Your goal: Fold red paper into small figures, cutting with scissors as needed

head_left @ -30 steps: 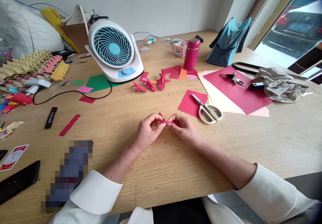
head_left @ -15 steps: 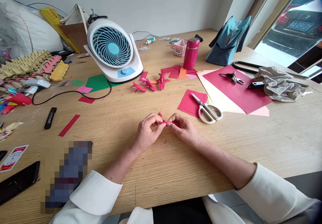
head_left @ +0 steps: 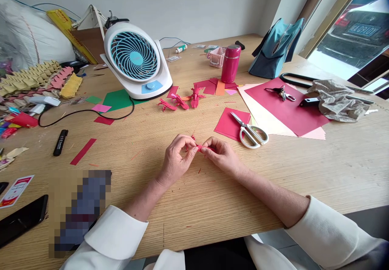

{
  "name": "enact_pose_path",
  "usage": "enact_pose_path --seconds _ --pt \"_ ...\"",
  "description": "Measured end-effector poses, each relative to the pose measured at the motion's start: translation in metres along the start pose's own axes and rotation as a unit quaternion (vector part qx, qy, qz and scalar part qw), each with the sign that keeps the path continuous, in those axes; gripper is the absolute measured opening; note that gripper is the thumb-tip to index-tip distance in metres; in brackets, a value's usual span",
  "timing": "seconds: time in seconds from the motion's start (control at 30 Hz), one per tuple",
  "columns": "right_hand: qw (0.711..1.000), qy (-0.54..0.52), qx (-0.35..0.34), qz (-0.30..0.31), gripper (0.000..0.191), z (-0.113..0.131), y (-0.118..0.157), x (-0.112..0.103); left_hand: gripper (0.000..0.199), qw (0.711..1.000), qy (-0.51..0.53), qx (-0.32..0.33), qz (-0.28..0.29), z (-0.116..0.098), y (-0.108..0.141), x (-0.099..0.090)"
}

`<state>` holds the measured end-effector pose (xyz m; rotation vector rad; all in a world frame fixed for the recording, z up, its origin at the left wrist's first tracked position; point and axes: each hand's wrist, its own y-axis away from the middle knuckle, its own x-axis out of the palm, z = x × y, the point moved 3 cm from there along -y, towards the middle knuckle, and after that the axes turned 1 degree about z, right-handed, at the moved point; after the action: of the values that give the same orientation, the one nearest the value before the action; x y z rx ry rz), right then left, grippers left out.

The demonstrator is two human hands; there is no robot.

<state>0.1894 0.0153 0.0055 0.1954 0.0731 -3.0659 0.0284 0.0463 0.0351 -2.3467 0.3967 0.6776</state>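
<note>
Between my hands, over the middle of the table, is a small folded red paper piece [head_left: 199, 147]. My left hand [head_left: 179, 155] pinches its left part between thumb and forefinger. The thumb and forefinger of my right hand [head_left: 221, 153] grip its right end. Fingers cover much of the paper, so its full shape is hidden. Beyond my hands stand several folded red paper figures [head_left: 182, 101]. To the right, silver scissors [head_left: 251, 134] with white handles lie partly across a stack of red paper squares [head_left: 228, 123].
A white fan [head_left: 138, 59] stands at the back left, its black cable curving over the table. A red flask [head_left: 231, 64], a blue bag [head_left: 275, 51] and large paper sheets [head_left: 279, 108] are at the right. A marker [head_left: 60, 142] and phone [head_left: 24, 219] lie left.
My left thumb and fingers have shifted slightly on the paper, and a bit more red shows between the fingertips. Both hands stay in the same place.
</note>
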Motion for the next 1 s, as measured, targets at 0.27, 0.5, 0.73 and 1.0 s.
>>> enact_pose_path --seconds 0.27,0.5,0.73,1.0 --pt "0.991 0.087 -0.094 -0.027 0.008 0.009 0.006 0.0 0.006 0.999 -0.011 0.04 0.006 -0.002 0.001 -0.001" --pt "0.979 0.133 -0.152 -0.018 0.003 0.016 0.01 -0.001 0.008 0.999 -0.013 0.032 0.02 -0.004 0.002 0.001" --pt "0.977 0.134 -0.163 -0.018 0.005 0.017 0.01 -0.001 0.011 0.999 -0.009 0.026 0.016 -0.006 0.001 0.002" --pt "0.987 0.113 -0.107 -0.026 0.005 0.015 0.007 -0.001 0.012 0.987 -0.114 0.117 -0.005 -0.005 0.005 -0.001"
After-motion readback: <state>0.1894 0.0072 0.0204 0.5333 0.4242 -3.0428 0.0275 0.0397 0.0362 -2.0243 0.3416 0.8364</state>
